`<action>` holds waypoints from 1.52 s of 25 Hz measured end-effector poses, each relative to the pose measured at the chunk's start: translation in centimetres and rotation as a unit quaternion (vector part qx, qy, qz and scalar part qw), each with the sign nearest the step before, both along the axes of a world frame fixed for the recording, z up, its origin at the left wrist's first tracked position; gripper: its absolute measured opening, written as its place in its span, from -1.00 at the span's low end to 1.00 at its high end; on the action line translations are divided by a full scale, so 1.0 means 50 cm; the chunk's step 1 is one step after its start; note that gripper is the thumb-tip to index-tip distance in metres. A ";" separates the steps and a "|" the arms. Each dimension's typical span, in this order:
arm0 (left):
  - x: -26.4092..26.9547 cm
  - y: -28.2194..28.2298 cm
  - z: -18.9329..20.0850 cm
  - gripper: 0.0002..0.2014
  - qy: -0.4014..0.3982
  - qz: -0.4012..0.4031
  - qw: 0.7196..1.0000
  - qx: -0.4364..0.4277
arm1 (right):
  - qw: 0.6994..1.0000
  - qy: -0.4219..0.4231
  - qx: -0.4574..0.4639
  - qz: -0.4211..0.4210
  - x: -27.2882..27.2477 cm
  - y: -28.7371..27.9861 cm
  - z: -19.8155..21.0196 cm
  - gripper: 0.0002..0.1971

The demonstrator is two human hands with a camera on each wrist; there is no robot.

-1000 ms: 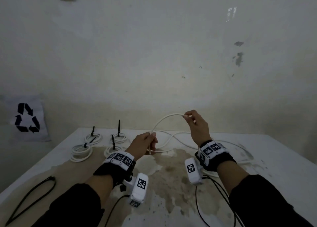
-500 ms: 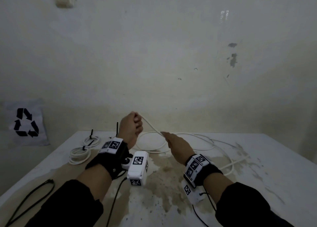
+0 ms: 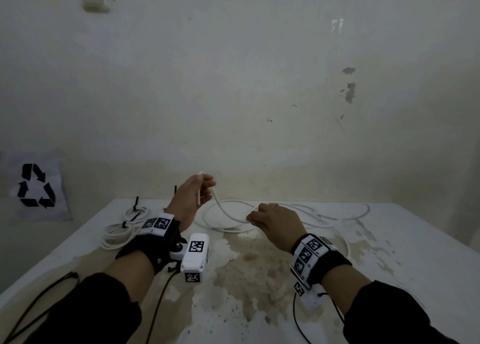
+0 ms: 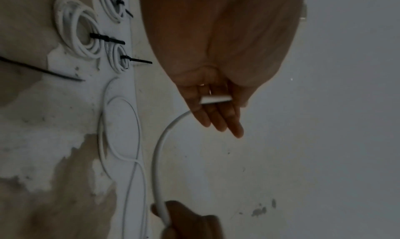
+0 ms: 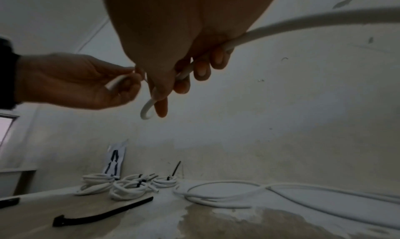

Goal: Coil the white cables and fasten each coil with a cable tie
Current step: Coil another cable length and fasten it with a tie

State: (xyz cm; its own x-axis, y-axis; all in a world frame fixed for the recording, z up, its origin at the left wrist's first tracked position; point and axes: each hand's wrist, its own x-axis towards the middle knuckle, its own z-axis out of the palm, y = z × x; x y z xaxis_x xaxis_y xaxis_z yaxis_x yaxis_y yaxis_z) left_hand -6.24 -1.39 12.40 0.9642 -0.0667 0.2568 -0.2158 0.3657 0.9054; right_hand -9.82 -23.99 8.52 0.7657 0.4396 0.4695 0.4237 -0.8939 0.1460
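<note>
A long white cable (image 3: 337,213) lies in loose loops on the stained table (image 3: 405,278). My left hand (image 3: 205,190) is raised above the back of the table and pinches the cable's end (image 4: 215,99) between thumb and fingers. From there the cable sags in an arc (image 4: 158,157) to my right hand (image 3: 253,217), which is lower and to the right, its fingers (image 5: 201,71) curled round the cable (image 5: 303,20). The left hand (image 5: 86,83) appears beside it in the right wrist view.
Several tied white coils (image 3: 117,235) with black cable ties sit at the back left (image 5: 129,186). A loose black cable tie (image 5: 103,213) lies in front of them. Black wires (image 3: 39,299) trail off the near left edge. A wall stands right behind the table.
My left hand has risen from near the table and now holds the cable end up high. My right hand dropped from its raised position and slid rightward along the cable.
</note>
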 end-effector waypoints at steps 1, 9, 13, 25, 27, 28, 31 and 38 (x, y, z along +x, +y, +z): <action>-0.003 -0.005 -0.009 -0.75 -0.014 -0.017 0.999 0.036 | 0.999 -0.008 -0.006 0.033 0.000 0.002 0.002 -0.63; -0.006 -0.046 -0.081 -0.85 -0.149 0.017 0.946 0.288 | 0.988 0.003 -0.016 0.156 -0.038 0.042 0.048 -0.61; -0.012 -0.065 -0.076 -0.84 -0.145 0.046 0.964 0.220 | 0.988 0.087 -0.019 0.129 -0.051 0.041 0.054 -0.68; -0.068 -0.057 -0.059 -0.60 0.019 -0.116 0.921 0.372 | 0.997 0.030 0.062 0.031 -0.018 0.005 0.041 -0.61; -0.081 -0.051 -0.039 -0.54 0.083 -0.183 0.930 0.307 | 0.995 -0.005 0.099 0.005 -0.005 -0.017 0.037 -0.55; -0.088 -0.044 -0.027 -0.55 0.105 -0.224 0.932 0.265 | 0.992 -0.008 0.124 -0.010 0.002 -0.030 0.033 -0.52; -0.091 -0.024 0.011 -0.58 0.143 -0.269 0.949 0.085 | 0.986 0.040 0.156 -0.050 0.008 -0.040 0.007 -0.52; -0.051 -0.029 0.047 -0.70 0.073 -0.180 0.948 -0.253 | 0.980 0.160 0.079 -0.083 0.005 0.020 -0.062 -0.65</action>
State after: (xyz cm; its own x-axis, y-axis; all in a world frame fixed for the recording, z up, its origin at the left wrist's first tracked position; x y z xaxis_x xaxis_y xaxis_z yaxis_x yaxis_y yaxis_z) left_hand -8.78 -2.81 14.77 0.9301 -0.3017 0.2096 0.1187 0.7868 0.6057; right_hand -9.59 -22.97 5.41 0.9398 0.2376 0.2457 0.2721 -0.9551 -0.1171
